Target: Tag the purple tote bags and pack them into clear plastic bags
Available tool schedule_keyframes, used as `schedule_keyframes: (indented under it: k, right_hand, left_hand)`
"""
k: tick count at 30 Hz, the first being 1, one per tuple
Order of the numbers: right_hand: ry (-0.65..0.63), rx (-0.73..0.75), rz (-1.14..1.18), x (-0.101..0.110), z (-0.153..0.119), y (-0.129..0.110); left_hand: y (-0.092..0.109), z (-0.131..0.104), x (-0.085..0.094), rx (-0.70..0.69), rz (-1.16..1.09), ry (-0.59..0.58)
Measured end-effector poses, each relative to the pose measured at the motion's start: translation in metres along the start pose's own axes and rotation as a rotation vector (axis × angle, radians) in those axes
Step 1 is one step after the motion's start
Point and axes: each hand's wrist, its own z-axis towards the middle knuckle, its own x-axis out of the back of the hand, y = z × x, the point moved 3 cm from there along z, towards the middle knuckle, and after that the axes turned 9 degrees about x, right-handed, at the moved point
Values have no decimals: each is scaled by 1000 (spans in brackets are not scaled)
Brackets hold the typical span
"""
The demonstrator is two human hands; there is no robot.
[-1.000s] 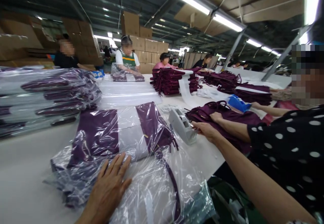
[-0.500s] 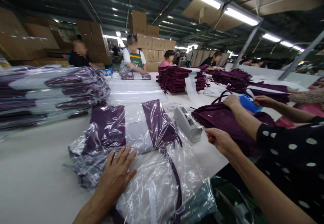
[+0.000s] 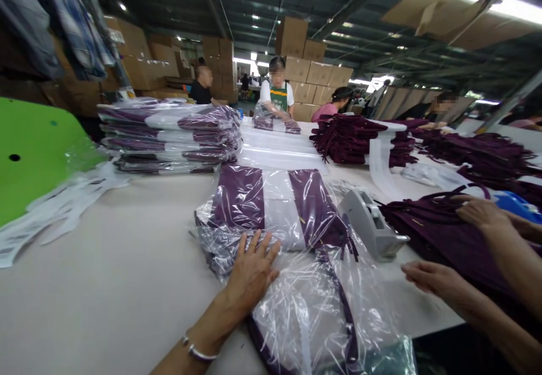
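A folded purple and white article in clear plastic lies on the table. My left hand presses flat on its plastic, fingers spread, a bracelet on the wrist. Loose clear film and a purple strap extend toward me. Right of the package stands a grey tape dispenser. Just in front of the dispenser my right hand hangs over the table, its fingers pinched together; anything between them is too small to tell.
Wrapped packages are piled at the back left, near a green panel and white label strips. Purple pieces are stacked behind the dispenser. At right, a co-worker's hands touch purple fabric. Other people stand beyond.
The view has turned left, so the scene sits further right and the green panel shows. My left hand stays flat on the package; my right hand has moved slightly away from the dispenser.
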Motion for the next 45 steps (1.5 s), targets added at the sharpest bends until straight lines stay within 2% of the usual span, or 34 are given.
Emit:
schedule_keyframes:
  k: [2, 4, 6, 7, 10, 12, 14, 18, 20, 25, 29, 33, 36, 38, 41, 43, 45]
  right_hand:
    - [-213, 133, 57, -39, -13, -56]
    - [-409, 256, 108, -87, -19, -118]
    - [-568, 328, 178, -138, -13, -169]
    - [-640, 341, 179, -162, -7, -187]
    - [-650, 316, -45, -216, 20, -211]
    - [-609, 300, -245, -236, 35, -211]
    - [-608, 305, -364, -246, 44, -208]
    - [-662, 326, -500, -249, 52, -208]
    - [-647, 327, -585, -247, 55, -208]
    - [-489, 342, -761, -220, 62, -202]
    - [-373, 326, -793, -198, 60, -197]
    - [-288, 454, -639, -215, 44, -197]
    - [-235, 491, -663, -222, 36, -192]
    - [-171, 485, -735, -207, 38, -184]
    - [-28, 473, -797, -165, 49, -166]
    - [95, 460, -774, -138, 58, -152]
    - [147, 411, -690, -124, 68, -136]
  left_hand:
    - [1, 1, 2, 1, -3, -13]
    - [2, 1, 5, 10, 8, -20]
    - [3, 1, 6, 14, 23, -20]
    - [3, 1, 5, 13, 29, -18]
    - [2, 0, 2, 7, 32, -11]
    - [2, 0, 0, 13, 20, -14]
    - [1, 1, -1, 25, 5, -28]
    - [1, 2, 1, 30, -3, -54]
    - [1, 1, 2, 29, 6, -50]
    - [0, 1, 1, 27, 16, -36]
    - [0, 2, 2, 29, 0, -38]
    - [0, 1, 2, 16, 5, -33]
    - [1, 1, 1, 8, 17, -38]
    - [1, 2, 2, 7, 6, -58]
    - [-4, 3, 11, -10, -66, -63]
    - [-21, 3, 25, 45, -119, 44]
    - [-54, 2, 42, 201, -152, 223]
